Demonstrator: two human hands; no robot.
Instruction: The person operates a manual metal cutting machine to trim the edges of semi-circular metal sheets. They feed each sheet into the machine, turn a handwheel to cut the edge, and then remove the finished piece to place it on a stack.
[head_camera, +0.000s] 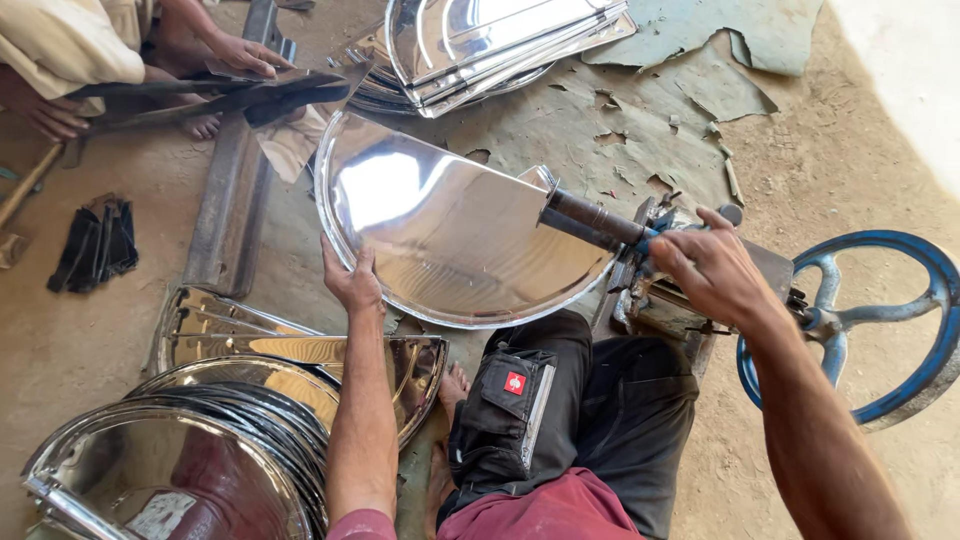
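Note:
A large shiny half-round metal sheet (440, 225) lies flat in the middle of the head view, its straight edge running into the dark rollers (590, 218) of a small hand-cranked machine (660, 290). My left hand (350, 280) grips the sheet's curved near-left rim. My right hand (705, 270) rests on top of the machine, fingers curled near a blue part, next to the blue handwheel (880, 320). My legs in dark trousers sit below the sheet.
Stacks of polished metal pieces lie at the lower left (230, 440) and at the top (490, 45). Another person's hands (240, 50) work a sheet at the upper left. A steel bar (225, 200), black cloth (95, 240) and torn floor covering (700, 60) surround me.

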